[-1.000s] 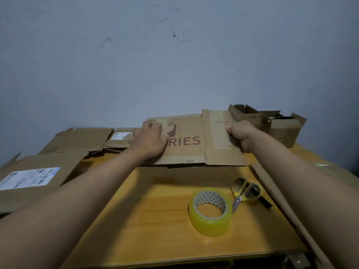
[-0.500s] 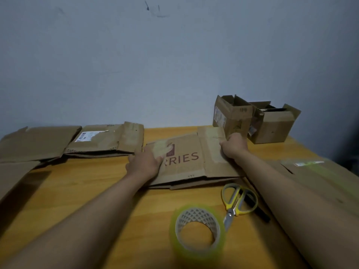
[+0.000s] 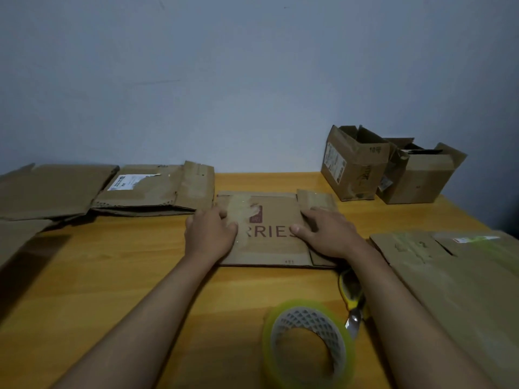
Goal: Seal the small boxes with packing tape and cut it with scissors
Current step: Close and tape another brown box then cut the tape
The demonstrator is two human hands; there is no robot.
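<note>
A flattened cardboard box (image 3: 269,220) printed with dark red letters lies flat on the wooden table (image 3: 112,276), near its middle. My left hand (image 3: 210,231) rests on the box's left edge, fingers curled over it. My right hand (image 3: 325,231) lies on its right part, fingers spread and thumb pointing left. A roll of clear packing tape (image 3: 306,343) with a yellowish rim stands close to me. Yellow-handled scissors (image 3: 352,299) lie just right of the roll, partly hidden by my right forearm.
Two open small boxes (image 3: 354,164) (image 3: 421,175) stand at the back right by the wall. Flattened boxes (image 3: 151,189) lie at the back left, and more flat cardboard (image 3: 455,276) covers the right side.
The flattened box has come down from a tilted hold and now lies flat, closer to me. Both hands have shifted onto its top surface. The view has tilted downward.
</note>
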